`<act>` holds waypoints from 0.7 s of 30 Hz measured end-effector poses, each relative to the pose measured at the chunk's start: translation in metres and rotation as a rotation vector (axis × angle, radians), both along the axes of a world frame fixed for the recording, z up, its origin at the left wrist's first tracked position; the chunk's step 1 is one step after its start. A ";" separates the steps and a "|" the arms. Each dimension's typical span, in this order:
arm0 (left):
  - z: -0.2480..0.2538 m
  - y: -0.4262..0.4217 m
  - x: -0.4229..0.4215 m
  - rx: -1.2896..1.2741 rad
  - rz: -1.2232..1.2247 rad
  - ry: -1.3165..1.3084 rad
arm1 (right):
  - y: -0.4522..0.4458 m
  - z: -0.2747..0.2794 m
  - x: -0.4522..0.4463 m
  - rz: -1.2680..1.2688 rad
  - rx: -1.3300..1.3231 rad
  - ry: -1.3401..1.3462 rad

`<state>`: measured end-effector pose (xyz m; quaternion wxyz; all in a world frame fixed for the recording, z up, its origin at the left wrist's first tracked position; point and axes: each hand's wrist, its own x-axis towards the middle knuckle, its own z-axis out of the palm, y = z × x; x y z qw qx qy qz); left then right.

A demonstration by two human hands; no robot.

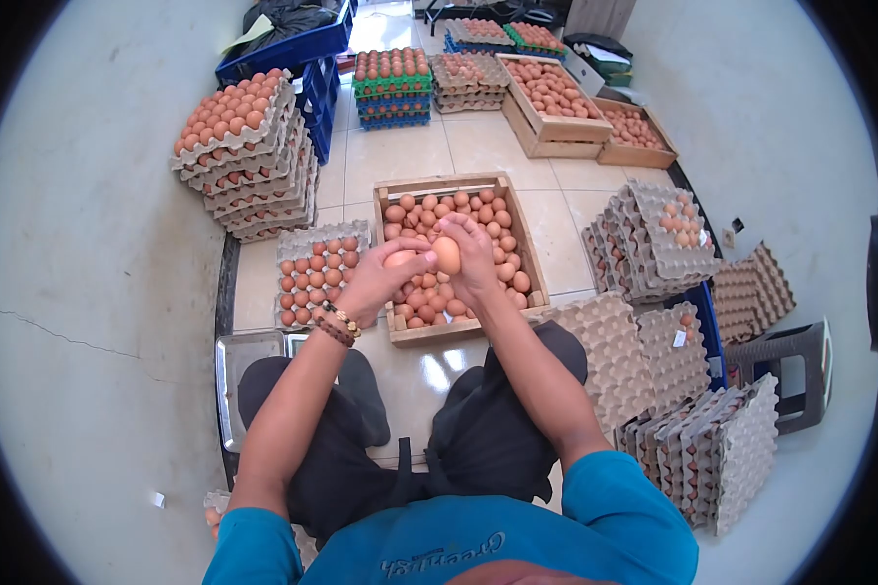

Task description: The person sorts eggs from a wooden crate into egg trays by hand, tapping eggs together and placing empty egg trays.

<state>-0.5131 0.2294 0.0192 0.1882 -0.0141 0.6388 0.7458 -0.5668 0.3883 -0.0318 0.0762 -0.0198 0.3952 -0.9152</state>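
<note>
Pale tiled floor is enclosed by plain walls, the left one marked by a crack. Lettering that appears to read "Greenlish" is printed on the teal shirt; the smaller line beside it cannot be made out. A white label is seen on a pulp tray at the right, its text too small to be read. A smooth, oval, light orange-brown hen's egg is held above the slatted wooden crate, gripped by the curled fingers of the right hand. A second, pinker egg is held just beside it between the thumb and fingers of the left hand, whose wrist is ringed by beaded bracelets. Many loose brown eggs are contained in the crate. To its left, a grey pulp egg tray is partly filled in rows; farther back, eggs are stacked in green and blue plastic trays
</note>
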 end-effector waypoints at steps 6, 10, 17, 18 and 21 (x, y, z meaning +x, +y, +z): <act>-0.016 0.008 -0.001 -0.214 0.042 0.267 | -0.006 -0.001 0.006 -0.076 0.208 0.112; -0.022 0.008 -0.003 -0.119 0.062 0.243 | -0.005 -0.008 0.003 -0.001 0.121 0.083; 0.008 -0.026 -0.004 0.453 0.087 0.049 | 0.004 0.014 0.006 0.329 -0.435 -0.146; 0.011 -0.030 -0.005 0.492 0.120 0.054 | 0.005 0.017 0.007 0.350 -0.463 -0.110; 0.018 -0.042 -0.006 0.577 0.180 0.082 | 0.009 0.031 0.011 0.383 -0.440 -0.103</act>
